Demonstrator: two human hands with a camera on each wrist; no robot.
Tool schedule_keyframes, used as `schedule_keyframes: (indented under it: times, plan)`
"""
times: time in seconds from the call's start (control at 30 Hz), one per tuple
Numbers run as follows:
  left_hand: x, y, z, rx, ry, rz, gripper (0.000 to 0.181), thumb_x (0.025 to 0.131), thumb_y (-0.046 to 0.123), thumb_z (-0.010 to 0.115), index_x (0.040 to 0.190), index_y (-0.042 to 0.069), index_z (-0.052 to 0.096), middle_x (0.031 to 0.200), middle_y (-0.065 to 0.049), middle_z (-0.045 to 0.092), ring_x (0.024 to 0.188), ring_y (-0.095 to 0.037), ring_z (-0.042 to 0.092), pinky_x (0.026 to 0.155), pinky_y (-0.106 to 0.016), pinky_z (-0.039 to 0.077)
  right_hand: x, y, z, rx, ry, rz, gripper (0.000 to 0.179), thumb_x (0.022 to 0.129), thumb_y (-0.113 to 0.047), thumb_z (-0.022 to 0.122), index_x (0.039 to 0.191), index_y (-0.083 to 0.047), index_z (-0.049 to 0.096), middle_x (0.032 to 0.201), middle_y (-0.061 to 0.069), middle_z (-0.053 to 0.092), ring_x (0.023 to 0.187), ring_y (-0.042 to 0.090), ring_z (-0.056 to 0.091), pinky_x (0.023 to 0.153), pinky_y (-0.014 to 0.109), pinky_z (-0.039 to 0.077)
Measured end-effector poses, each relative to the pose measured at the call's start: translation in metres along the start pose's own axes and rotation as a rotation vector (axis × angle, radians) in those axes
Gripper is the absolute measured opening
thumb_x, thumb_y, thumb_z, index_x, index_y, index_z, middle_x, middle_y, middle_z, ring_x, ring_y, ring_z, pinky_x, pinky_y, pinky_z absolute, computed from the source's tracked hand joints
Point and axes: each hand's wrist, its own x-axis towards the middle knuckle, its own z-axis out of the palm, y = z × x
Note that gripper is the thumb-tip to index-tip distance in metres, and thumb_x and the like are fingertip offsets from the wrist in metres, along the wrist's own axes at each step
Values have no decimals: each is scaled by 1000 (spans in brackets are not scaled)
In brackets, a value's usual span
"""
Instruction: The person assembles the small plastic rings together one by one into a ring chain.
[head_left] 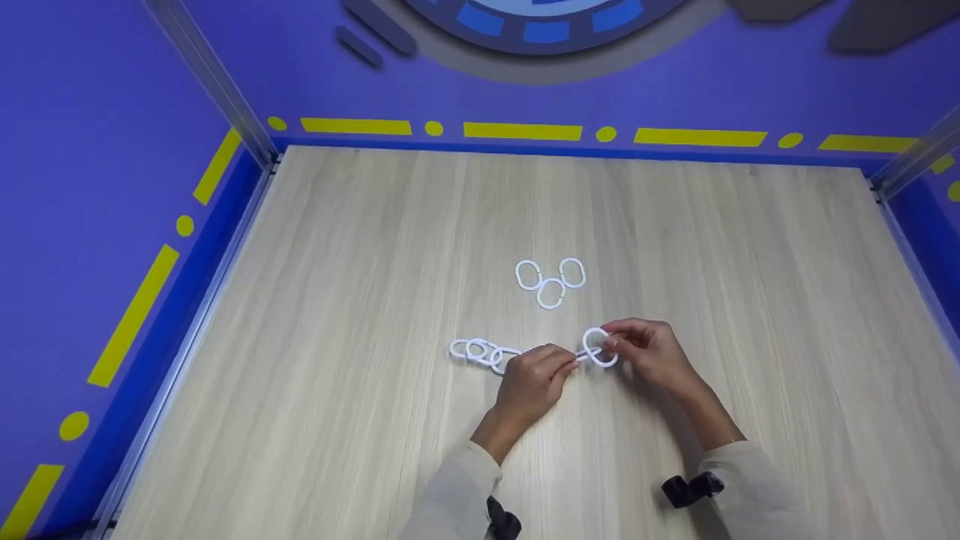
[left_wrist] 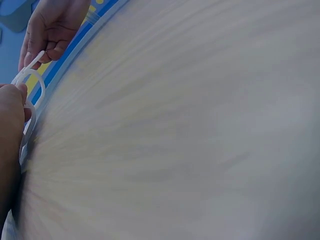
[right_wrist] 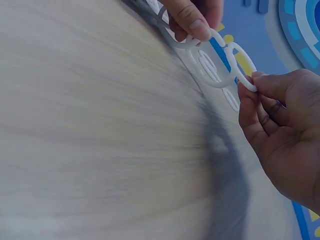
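A chain of white plastic rings (head_left: 478, 351) trails to the left from beneath my left hand (head_left: 531, 379). That hand pinches a ring (right_wrist: 216, 84) near the chain's right end. Between thumb and fingertips, my right hand (head_left: 654, 354) holds an oval white ring (head_left: 592, 361), which crosses the left hand's ring. In the right wrist view the held ring (right_wrist: 243, 65) looks hooked through its neighbour. The left wrist view catches both hands at its left edge, with parts of the rings (left_wrist: 37, 80) between them. My left fingers hide the middle of the chain.
Three loose white rings, a left one (head_left: 517, 279), a right one (head_left: 583, 274) and a nearer one (head_left: 551, 307), lie beyond the hands. Each has a small gap. The wooden table (head_left: 360, 247) is bordered by blue panels (head_left: 97, 150) at the back and sides.
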Motion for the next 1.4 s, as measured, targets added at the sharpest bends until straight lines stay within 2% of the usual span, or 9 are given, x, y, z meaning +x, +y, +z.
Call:
schedule_keyframes:
  times: [0.17, 0.4, 0.5, 0.67, 0.8, 0.9, 1.13, 1.23, 1.4]
  plan:
    - [0, 0, 1, 15, 19, 18, 5, 87, 12, 79, 90, 11, 78, 85, 3, 75, 80, -10, 73, 74, -21, 57, 0, -1, 6, -71, 29, -7, 19, 91, 3, 70, 109, 8, 72, 89, 17, 73, 72, 1, 63, 64, 15, 52]
    - [0, 0, 1, 21, 15, 18, 3, 90, 14, 76, 91, 11, 77, 86, 2, 76, 81, -10, 73, 75, -20, 57, -2, 1, 11, -210, 100, -122, 14, 86, 7, 74, 100, 5, 76, 85, 18, 75, 69, -1, 59, 62, 13, 49]
    - [0, 1, 1, 15, 11, 18, 6, 93, 15, 73, 91, 11, 77, 87, 3, 76, 83, -10, 73, 76, -20, 57, -2, 6, 10, -221, 115, -145, 14, 87, 8, 73, 100, 4, 76, 89, 18, 76, 72, -1, 58, 64, 13, 49]
    - [2, 1, 2, 18, 10, 16, 7, 95, 17, 71, 91, 13, 76, 86, 5, 74, 82, -9, 71, 75, -21, 55, -2, 12, -1, -139, 82, -75, 18, 94, 7, 63, 109, 7, 73, 103, 23, 74, 82, -2, 60, 72, 12, 49]
    - [3, 1, 4, 70, 7, -14, 8, 95, 20, 71, 90, 16, 75, 87, 7, 74, 83, -9, 69, 72, -23, 52, 0, 14, -12, -106, -11, -7, 22, 98, 1, 59, 116, 8, 69, 105, 25, 72, 78, -1, 60, 66, 15, 50]
    - [3, 1, 5, 111, 5, -30, 8, 95, 22, 71, 90, 18, 75, 88, 7, 74, 83, -9, 68, 69, -25, 50, 1, 15, -19, -99, -47, 32, 20, 98, -2, 63, 115, 7, 70, 100, 20, 72, 72, 1, 59, 59, 18, 48]
    - [3, 1, 3, 145, 29, -75, 7, 87, 26, 76, 83, 20, 76, 81, 10, 74, 77, -8, 69, 67, -26, 49, 4, 15, -23, -91, -103, 91, 20, 93, -8, 72, 107, 6, 72, 87, -2, 73, 69, 2, 58, 57, 20, 47]
    - [3, 0, 1, 158, 36, -103, 13, 88, 26, 76, 77, 20, 73, 77, 10, 72, 74, -8, 68, 69, -27, 49, 5, 14, -21, -88, -112, 104, 20, 92, -8, 73, 106, 7, 73, 84, -3, 73, 67, 3, 57, 56, 20, 46]
    - [2, 3, 0, 213, 16, -54, 13, 88, 30, 75, 78, 21, 72, 81, 11, 72, 80, -7, 68, 77, -28, 51, 5, 13, -17, -71, -108, 101, 20, 91, -7, 74, 105, 8, 73, 82, -4, 72, 65, 3, 56, 54, 19, 44]
